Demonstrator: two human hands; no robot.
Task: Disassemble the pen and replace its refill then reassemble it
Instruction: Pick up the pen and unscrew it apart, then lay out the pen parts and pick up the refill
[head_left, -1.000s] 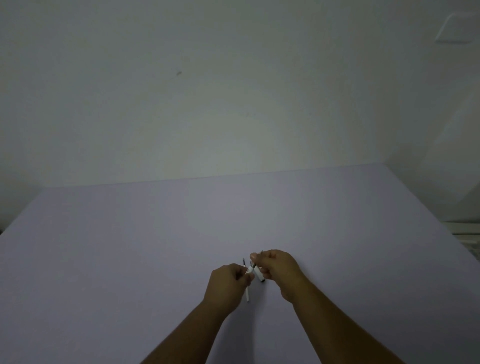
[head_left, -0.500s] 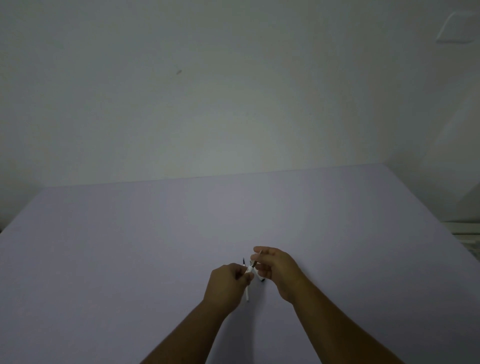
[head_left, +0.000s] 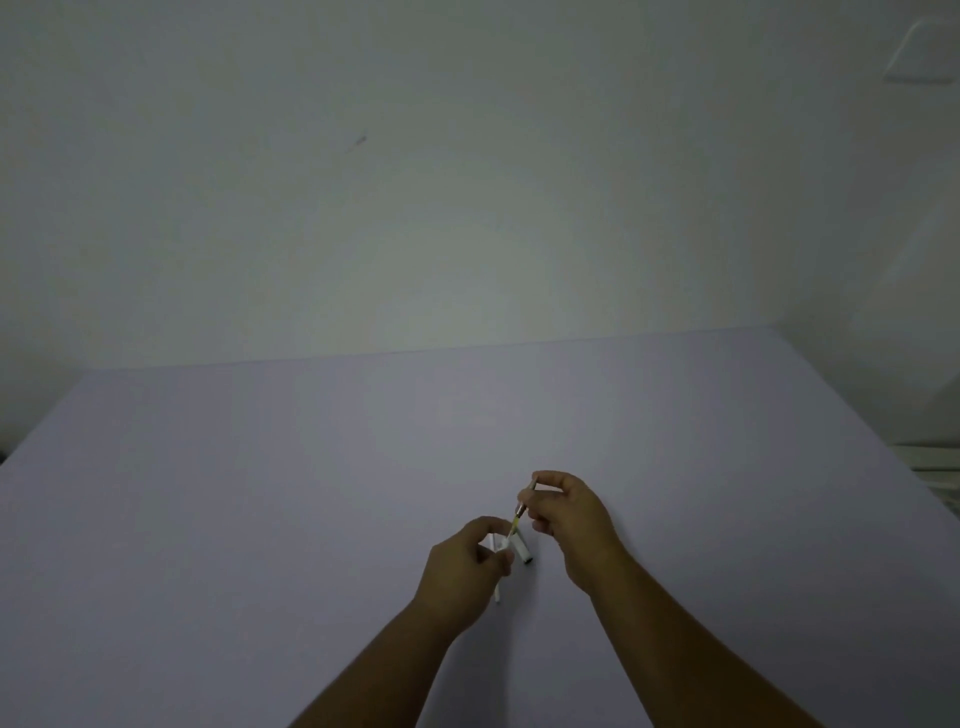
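Observation:
My left hand (head_left: 467, 558) grips a white pen barrel (head_left: 500, 587), whose lower end sticks out below the fist. My right hand (head_left: 569, 512) pinches a thin refill (head_left: 519, 512) by its tip end, up and to the right of the barrel. The refill slants from my right fingers down into the barrel's mouth, partly drawn out. A second white pen part with a dark end (head_left: 522, 550) lies on the table between my hands. The scene is dim and small details are hard to make out.
A pale lilac table (head_left: 311, 493) spans the view, ending at a plain white wall (head_left: 415, 182). Its right edge runs diagonally at the far right.
My right hand has moved up and to the right, away from my left hand, drawing the refill out of the barrel. My left hand has stayed almost still.

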